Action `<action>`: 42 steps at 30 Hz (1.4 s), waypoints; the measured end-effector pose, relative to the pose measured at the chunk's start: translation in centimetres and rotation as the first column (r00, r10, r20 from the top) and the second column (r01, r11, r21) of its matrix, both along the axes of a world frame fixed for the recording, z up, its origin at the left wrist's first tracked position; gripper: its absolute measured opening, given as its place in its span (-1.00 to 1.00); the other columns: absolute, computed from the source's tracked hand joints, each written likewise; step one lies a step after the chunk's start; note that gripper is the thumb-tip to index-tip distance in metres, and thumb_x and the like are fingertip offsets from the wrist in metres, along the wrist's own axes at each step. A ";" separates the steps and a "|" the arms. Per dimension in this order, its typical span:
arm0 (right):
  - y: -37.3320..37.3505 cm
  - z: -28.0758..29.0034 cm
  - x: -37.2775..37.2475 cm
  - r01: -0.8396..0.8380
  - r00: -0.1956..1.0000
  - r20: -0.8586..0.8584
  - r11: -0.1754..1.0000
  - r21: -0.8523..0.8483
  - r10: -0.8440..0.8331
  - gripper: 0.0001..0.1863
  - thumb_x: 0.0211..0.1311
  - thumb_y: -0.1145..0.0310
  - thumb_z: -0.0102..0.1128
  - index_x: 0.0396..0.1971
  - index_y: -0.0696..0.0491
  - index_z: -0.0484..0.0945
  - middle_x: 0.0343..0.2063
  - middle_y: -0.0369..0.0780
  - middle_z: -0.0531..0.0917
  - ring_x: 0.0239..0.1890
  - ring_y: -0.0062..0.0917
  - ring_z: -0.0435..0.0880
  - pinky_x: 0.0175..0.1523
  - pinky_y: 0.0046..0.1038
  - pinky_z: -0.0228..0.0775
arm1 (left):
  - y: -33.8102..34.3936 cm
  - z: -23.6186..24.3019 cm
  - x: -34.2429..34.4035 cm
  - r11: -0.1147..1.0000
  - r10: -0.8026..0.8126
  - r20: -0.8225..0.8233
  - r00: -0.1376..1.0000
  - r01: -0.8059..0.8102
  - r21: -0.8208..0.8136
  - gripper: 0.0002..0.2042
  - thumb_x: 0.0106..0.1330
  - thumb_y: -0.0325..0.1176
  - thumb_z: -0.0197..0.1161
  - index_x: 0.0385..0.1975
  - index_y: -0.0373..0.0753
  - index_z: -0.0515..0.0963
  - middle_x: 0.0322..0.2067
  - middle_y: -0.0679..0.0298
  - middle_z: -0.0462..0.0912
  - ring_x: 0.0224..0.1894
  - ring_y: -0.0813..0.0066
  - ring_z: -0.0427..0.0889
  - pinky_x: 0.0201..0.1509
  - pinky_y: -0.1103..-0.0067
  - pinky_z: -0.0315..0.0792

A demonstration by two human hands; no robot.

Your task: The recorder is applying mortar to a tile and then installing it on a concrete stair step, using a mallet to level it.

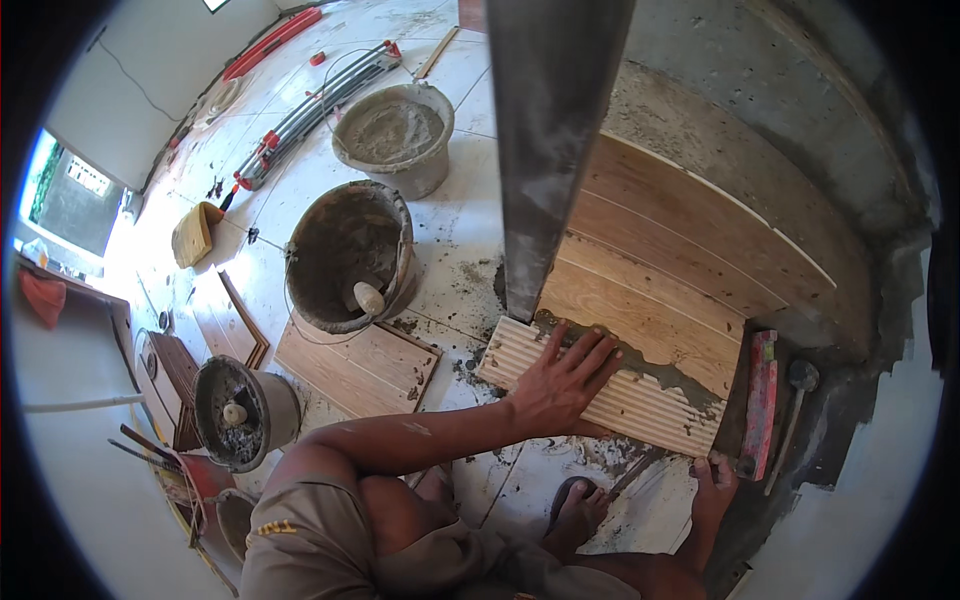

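A cream tile with ribbed strips (650, 412) lies along the front of a step covered in wood-look tile (640, 310). Wet grey mortar (680, 378) shows in an uneven band between the two. My left hand (562, 382) rests on the ribbed tile's top with its fingers spread, reaching the mortar. At the tile's right front corner, my right hand (713, 482) has its fingers bent in and closed on the edge; part of that grip is hidden. A red level (761, 400) and a mallet (803, 376) lie beside the step's right end.
A grey metal post (545, 150) rises at the step's left. Mortar buckets (350, 260), (392, 140) and a smaller bucket (245, 412) stand to the left. Wood-look tiles (350, 370), a tile cutter (315, 110) and a yellow sponge (195, 237) lie on the white floor.
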State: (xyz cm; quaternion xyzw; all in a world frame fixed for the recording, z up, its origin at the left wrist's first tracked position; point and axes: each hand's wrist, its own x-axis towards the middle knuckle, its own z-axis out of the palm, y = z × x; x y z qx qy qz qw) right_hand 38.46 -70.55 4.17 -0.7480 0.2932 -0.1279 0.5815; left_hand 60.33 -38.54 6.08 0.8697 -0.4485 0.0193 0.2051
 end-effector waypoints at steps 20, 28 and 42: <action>-1.0 -0.4 -0.5 -0.007 1.000 0.018 0.999 -0.031 0.007 -0.81 0.33 0.40 0.40 -0.20 0.21 0.64 -0.36 -0.34 0.66 -0.32 -0.70 0.59 -0.15 -0.56 0.48 | -0.3 0.0 0.6 0.998 -0.041 0.029 0.999 0.043 -0.047 0.12 0.07 0.53 0.24 0.42 -0.36 0.34 0.41 0.00 0.29 0.53 0.01 0.16 0.60 -0.15 -0.16; -0.7 0.1 -0.1 -0.049 0.999 -0.006 0.996 -0.078 0.048 -0.83 0.32 0.43 0.39 -0.22 0.22 0.64 -0.36 -0.34 0.66 -0.30 -0.69 0.59 -0.14 -0.55 0.47 | -0.1 0.0 0.6 0.998 -0.058 0.009 0.998 0.058 -0.031 0.10 0.11 0.53 0.22 0.43 -0.37 0.33 0.42 -0.02 0.28 0.54 0.00 0.14 0.59 -0.20 -0.19; -1.8 4.3 4.1 -0.056 0.998 -0.045 0.860 -0.507 0.038 -0.76 0.23 0.34 0.43 -0.19 0.15 0.68 -0.39 -0.29 0.65 -0.29 -0.59 0.62 -0.09 -0.45 0.51 | -1.2 0.9 0.8 0.995 -0.085 0.035 0.996 0.084 0.047 0.09 0.16 0.57 0.11 0.45 -0.32 0.31 0.43 -0.06 0.29 0.55 -0.02 0.15 0.57 -0.25 -0.20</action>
